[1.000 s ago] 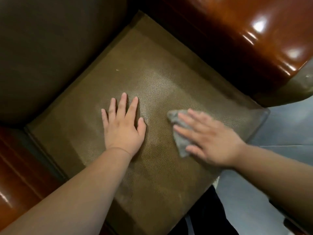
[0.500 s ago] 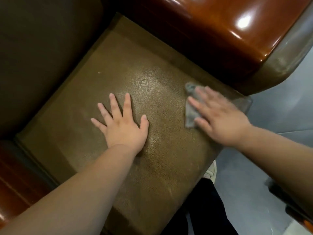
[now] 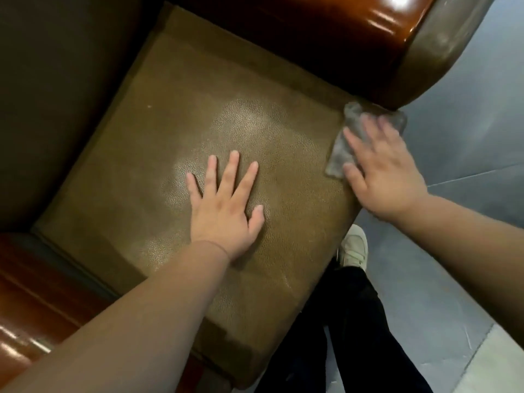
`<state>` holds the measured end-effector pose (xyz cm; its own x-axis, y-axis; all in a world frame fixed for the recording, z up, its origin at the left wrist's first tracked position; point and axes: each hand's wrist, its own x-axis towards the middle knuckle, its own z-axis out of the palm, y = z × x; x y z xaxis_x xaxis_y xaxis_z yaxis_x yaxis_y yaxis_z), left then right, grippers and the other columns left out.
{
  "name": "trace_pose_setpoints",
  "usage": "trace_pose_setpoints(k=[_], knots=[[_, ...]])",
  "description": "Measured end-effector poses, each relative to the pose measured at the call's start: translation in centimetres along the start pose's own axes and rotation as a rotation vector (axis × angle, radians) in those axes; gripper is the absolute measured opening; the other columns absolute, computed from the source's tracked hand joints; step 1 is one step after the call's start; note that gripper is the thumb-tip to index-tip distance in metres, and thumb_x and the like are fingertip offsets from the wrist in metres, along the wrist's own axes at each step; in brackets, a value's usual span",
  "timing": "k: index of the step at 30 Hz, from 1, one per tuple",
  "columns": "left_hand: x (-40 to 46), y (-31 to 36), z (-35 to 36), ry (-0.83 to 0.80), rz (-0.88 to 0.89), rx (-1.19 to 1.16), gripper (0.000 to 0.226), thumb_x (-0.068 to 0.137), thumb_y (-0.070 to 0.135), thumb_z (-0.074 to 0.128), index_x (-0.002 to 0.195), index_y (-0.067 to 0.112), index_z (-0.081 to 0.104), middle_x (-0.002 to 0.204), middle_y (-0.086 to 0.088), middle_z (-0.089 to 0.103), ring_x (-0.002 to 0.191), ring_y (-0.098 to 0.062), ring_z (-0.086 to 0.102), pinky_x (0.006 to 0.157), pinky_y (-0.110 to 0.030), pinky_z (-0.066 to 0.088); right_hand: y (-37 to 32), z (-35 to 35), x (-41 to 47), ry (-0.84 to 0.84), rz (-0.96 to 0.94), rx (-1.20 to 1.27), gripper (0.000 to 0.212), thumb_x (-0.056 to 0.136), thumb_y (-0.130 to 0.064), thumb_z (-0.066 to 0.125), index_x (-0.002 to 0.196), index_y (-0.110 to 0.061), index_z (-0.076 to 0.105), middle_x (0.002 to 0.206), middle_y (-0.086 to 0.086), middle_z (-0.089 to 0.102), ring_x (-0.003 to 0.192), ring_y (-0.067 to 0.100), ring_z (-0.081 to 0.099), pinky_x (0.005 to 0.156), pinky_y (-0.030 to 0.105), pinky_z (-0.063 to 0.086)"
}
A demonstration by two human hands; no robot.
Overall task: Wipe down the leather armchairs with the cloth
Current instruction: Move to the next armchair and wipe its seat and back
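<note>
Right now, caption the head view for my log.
Right hand presses grey cloth at seat cushion's corner; left hand flat.

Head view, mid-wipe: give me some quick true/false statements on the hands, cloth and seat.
1. The right hand presses the grey cloth with straight fingers. True.
2. The cloth lies mid-cushion. False: it is at the front right corner of the olive-brown leather seat cushion.
3. The left hand rests flat on the cushion. True.
4. The left hand holds a second cloth. False: it holds nothing.
</note>
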<state>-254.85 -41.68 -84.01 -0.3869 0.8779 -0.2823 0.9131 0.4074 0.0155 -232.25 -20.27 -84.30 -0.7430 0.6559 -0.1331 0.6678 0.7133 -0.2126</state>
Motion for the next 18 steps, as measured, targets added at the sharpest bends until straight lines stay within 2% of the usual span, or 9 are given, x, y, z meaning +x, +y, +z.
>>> trace_pose_setpoints(k=[2, 3, 5, 7, 9, 11, 13, 16, 18], knots=[[0.0, -0.1, 0.1, 0.015, 0.0, 0.011, 0.079, 0.094, 0.062, 0.033, 0.167, 0.039, 0.015, 0.177, 0.0, 0.006, 0.162, -0.037, 0.003, 0.125, -0.071, 0.003, -2.4, 0.2, -0.1, -0.002, 0.254, 0.123, 0.072, 0.104, -0.061, 0.019, 0.166, -0.023, 0.022, 0.174, 0.01, 0.004, 0.16, 0.035, -0.004, 0.129, 0.051, -0.001], [0.0, -0.2, 0.0, 0.018, 0.005, 0.01, 0.079, 0.094, 0.062, 0.032, 0.167, 0.038, 0.015, 0.177, 0.0, 0.006, 0.162, -0.037, 0.003, 0.125, -0.071, 0.003, -4.7, 0.7, -1.3, -0.005, 0.28, 0.139, 0.072, 0.104, -0.061, 0.021, 0.166, -0.024, 0.02, 0.175, 0.009, 0.001, 0.159, 0.036, -0.007, 0.129, 0.054, -0.001], [-0.2, -0.4, -0.2, 0.023, 0.023, -0.019, 0.078, 0.094, 0.062, 0.033, 0.167, 0.038, 0.017, 0.177, 0.0, 0.007, 0.162, -0.036, 0.004, 0.125, -0.07, 0.003, -10.0, 2.0, -6.0, 0.001, 0.139, 0.148, 0.072, 0.103, -0.06, 0.03, 0.165, -0.022, 0.027, 0.174, 0.013, 0.006, 0.159, 0.04, -0.002, 0.127, 0.062, 0.006], [-0.4, -0.8, -0.4, 0.033, 0.041, -0.05, 0.077, 0.094, 0.06, 0.034, 0.166, 0.037, 0.022, 0.177, 0.0, 0.01, 0.162, -0.036, 0.007, 0.126, -0.069, 0.005, -13.8, 3.5, -11.6, -0.102, -0.115, 0.127, 0.073, 0.101, -0.062, 0.039, 0.162, -0.022, 0.035, 0.174, 0.012, 0.011, 0.16, 0.04, 0.001, 0.125, 0.064, 0.014], [-1.1, -1.4, -0.1, 0.051, 0.058, -0.058, 0.075, 0.096, 0.057, 0.035, 0.166, 0.035, 0.024, 0.177, -0.001, 0.013, 0.161, -0.035, 0.01, 0.127, -0.065, 0.007, -13.2, 3.8, -13.7, -0.18, -0.379, 0.09, 0.071, 0.1, -0.063, 0.046, 0.16, -0.025, 0.04, 0.173, 0.009, 0.017, 0.16, 0.037, 0.007, 0.126, 0.06, 0.02], [-2.0, -1.7, 0.5, 0.089, 0.049, -0.083, 0.074, 0.096, 0.053, 0.038, 0.166, 0.032, 0.027, 0.176, -0.002, 0.016, 0.161, -0.034, 0.013, 0.129, -0.061, 0.007, -9.5, 4.0, -11.6, -0.1, -0.453, 0.043, 0.064, 0.103, -0.056, 0.046, 0.158, -0.025, 0.044, 0.17, 0.011, 0.026, 0.158, 0.038, 0.018, 0.124, 0.058, 0.025], [-2.7, -1.8, 1.1, 0.129, 0.011, -0.113, 0.072, 0.096, 0.051, 0.041, 0.165, 0.032, 0.029, 0.175, -0.002, 0.018, 0.161, -0.032, 0.015, 0.13, -0.057, 0.006, -5.5, 3.3, -7.8, 0.0, -0.233, -0.018, 0.063, 0.106, -0.052, 0.033, 0.161, -0.022, 0.038, 0.171, 0.015, 0.022, 0.158, 0.04, 0.016, 0.126, 0.059, 0.021], [-2.8, -1.5, 1.3, 0.178, -0.036, -0.13, 0.071, 0.096, 0.05, 0.043, 0.164, 0.032, 0.032, 0.175, -0.001, 0.021, 0.161, -0.029, 0.017, 0.13, -0.057, 0.007, -5.5, 1.9, -4.8, -0.017, 0.211, 0.125, 0.064, 0.108, -0.051, 0.021, 0.166, -0.024, 0.019, 0.175, 0.011, 0.0, 0.16, 0.036, -0.007, 0.129, 0.055, 0.004], [-2.7, -1.3, 1.1, 0.162, -0.045, -0.137, 0.071, 0.096, 0.05, 0.043, 0.164, 0.031, 0.033, 0.175, -0.001, 0.021, 0.161, -0.029, 0.018, 0.129, -0.059, 0.009, -9.6, 2.2, -7.4, -0.051, 0.204, 0.124, 0.066, 0.106, -0.051, 0.026, 0.167, -0.025, 0.018, 0.174, 0.012, -0.004, 0.158, 0.041, -0.01, 0.128, 0.061, 0.004]])
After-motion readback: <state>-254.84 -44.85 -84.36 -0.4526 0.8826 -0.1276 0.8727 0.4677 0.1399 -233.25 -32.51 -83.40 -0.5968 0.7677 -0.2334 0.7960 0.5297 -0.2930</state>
